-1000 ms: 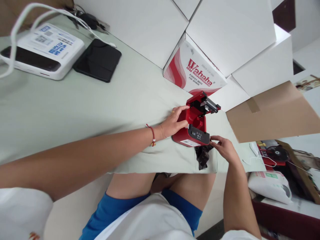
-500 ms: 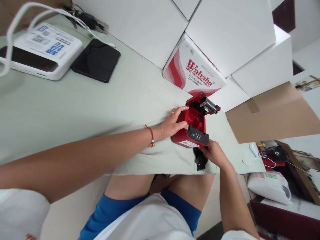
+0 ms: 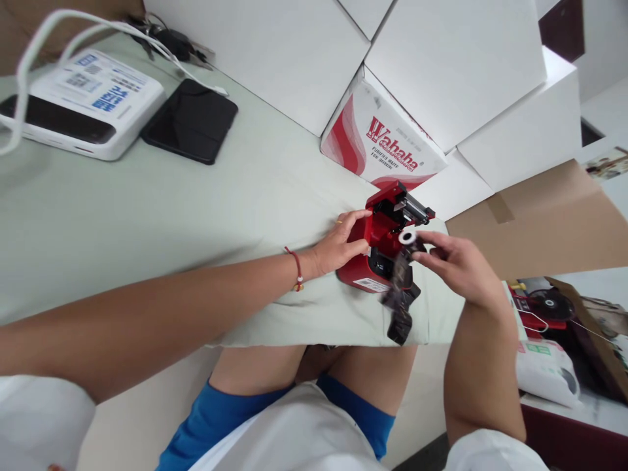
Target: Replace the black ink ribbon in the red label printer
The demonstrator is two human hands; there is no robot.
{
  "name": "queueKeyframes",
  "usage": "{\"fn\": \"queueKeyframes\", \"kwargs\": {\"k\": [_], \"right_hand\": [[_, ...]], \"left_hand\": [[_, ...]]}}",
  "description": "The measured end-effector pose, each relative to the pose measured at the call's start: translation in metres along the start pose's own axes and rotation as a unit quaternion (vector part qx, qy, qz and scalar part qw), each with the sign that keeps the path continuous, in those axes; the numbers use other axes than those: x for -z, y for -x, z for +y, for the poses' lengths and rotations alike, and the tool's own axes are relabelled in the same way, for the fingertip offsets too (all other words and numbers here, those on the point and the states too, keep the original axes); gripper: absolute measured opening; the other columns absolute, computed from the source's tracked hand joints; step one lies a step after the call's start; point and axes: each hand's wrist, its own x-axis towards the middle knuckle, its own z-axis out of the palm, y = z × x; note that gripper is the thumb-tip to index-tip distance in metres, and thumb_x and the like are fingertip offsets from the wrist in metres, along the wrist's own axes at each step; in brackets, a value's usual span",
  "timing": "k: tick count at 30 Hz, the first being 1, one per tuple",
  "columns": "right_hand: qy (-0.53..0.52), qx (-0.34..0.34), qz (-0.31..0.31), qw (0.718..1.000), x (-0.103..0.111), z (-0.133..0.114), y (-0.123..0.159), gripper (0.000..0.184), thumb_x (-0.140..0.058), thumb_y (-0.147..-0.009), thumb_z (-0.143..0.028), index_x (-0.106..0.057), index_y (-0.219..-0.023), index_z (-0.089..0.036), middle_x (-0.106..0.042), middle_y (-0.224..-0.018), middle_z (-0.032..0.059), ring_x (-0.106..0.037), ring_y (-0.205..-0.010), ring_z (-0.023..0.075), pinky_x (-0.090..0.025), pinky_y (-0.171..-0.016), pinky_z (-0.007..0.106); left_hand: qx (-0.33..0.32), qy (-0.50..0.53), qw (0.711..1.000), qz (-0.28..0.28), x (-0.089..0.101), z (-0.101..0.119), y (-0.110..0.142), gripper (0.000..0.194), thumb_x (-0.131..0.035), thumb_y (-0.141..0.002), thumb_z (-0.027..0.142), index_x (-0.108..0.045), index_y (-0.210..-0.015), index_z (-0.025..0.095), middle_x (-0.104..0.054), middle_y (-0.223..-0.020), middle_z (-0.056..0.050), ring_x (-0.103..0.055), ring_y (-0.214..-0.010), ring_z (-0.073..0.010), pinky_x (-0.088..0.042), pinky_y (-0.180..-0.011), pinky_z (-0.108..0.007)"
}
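A small red label printer (image 3: 352, 269) sits near the table's front edge with its lid (image 3: 392, 196) raised. My left hand (image 3: 338, 245) grips its left side, thumb and fingers on the rim of the open bay. Between the thumb and fingers of my right hand (image 3: 458, 265) is a roll of black labels (image 3: 408, 239) with a white core, held over the bay's right side. From the roll a dark, creased strip (image 3: 400, 307) hangs down across the printer's front panel, hiding part of it.
A white and red carton (image 3: 387, 140) stands behind the printer among white boxes (image 3: 456, 59). A brown cardboard flap (image 3: 544, 216) is at the right. On the left lie a black phone (image 3: 193, 121), a white device (image 3: 98, 98) with a cable, and keys (image 3: 171, 42).
My right hand has risen from beside the printer's front to above its bay, lifting the label roll and its dark strip. My left hand stays on the printer.
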Motion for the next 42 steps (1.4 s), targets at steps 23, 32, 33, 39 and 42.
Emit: {"fn": "queueKeyframes", "kwargs": {"k": [23, 32, 33, 39, 42], "right_hand": [[0.081, 0.209, -0.142, 0.964, -0.038, -0.009, -0.062, 0.03, -0.057, -0.107, -0.027, -0.082, -0.123, -0.025, -0.085, -0.113, 0.0082, -0.077, -0.092, 0.0234, -0.057, -0.082, 0.034], [-0.068, 0.188, 0.38, 0.903, -0.027, -0.006, -0.039, 0.035, -0.058, -0.113, -0.041, -0.079, -0.139, -0.03, -0.078, -0.135, 0.0076, -0.074, -0.121, 0.03, -0.059, -0.11, 0.051], [-0.041, 0.199, 0.372, 0.906, -0.029, 0.0, -0.046, 0.039, -0.056, -0.113, -0.042, -0.075, -0.146, -0.03, -0.075, -0.143, 0.0083, -0.07, -0.132, 0.0309, -0.055, -0.117, 0.053], [-0.118, 0.2, 0.251, 0.94, -0.047, 0.032, -0.046, 0.039, -0.048, -0.117, -0.04, -0.081, -0.135, -0.028, -0.08, -0.126, 0.0099, -0.073, -0.122, 0.0255, -0.058, -0.106, 0.044], [-0.183, 0.207, 0.228, 0.934, -0.061, 0.034, -0.02, 0.037, -0.05, -0.116, -0.033, -0.085, -0.128, -0.032, -0.079, -0.121, 0.0081, -0.074, -0.116, 0.0241, -0.059, -0.099, 0.042]], "left_hand": [[0.007, 0.019, 1.0, -0.01, 0.006, -0.003, 0.006, 0.078, -0.069, -0.083, 0.028, -0.047, -0.158, 0.034, -0.049, -0.171, -0.008, -0.041, -0.164, -0.0343, -0.036, -0.137, -0.06], [0.028, 0.052, 0.997, -0.051, 0.01, -0.001, 0.008, 0.085, -0.069, -0.088, 0.026, -0.038, -0.167, 0.041, -0.043, -0.178, -0.002, -0.043, -0.165, -0.0332, -0.035, -0.14, -0.057], [0.029, 0.051, 0.997, -0.052, 0.011, -0.002, 0.009, 0.087, -0.068, -0.089, 0.027, -0.035, -0.168, 0.043, -0.04, -0.18, -0.002, -0.041, -0.167, -0.033, -0.034, -0.14, -0.057], [-0.014, -0.037, 0.999, -0.011, 0.011, -0.007, 0.013, 0.093, -0.067, -0.093, 0.032, -0.027, -0.174, 0.048, -0.018, -0.189, 0.003, -0.011, -0.178, -0.0362, -0.018, -0.144, -0.065], [-0.039, -0.057, 0.998, -0.008, 0.012, -0.004, 0.016, 0.091, -0.065, -0.095, 0.033, -0.026, -0.176, 0.045, -0.015, -0.19, 0.002, -0.003, -0.178, -0.0386, -0.014, -0.144, -0.068]]}}
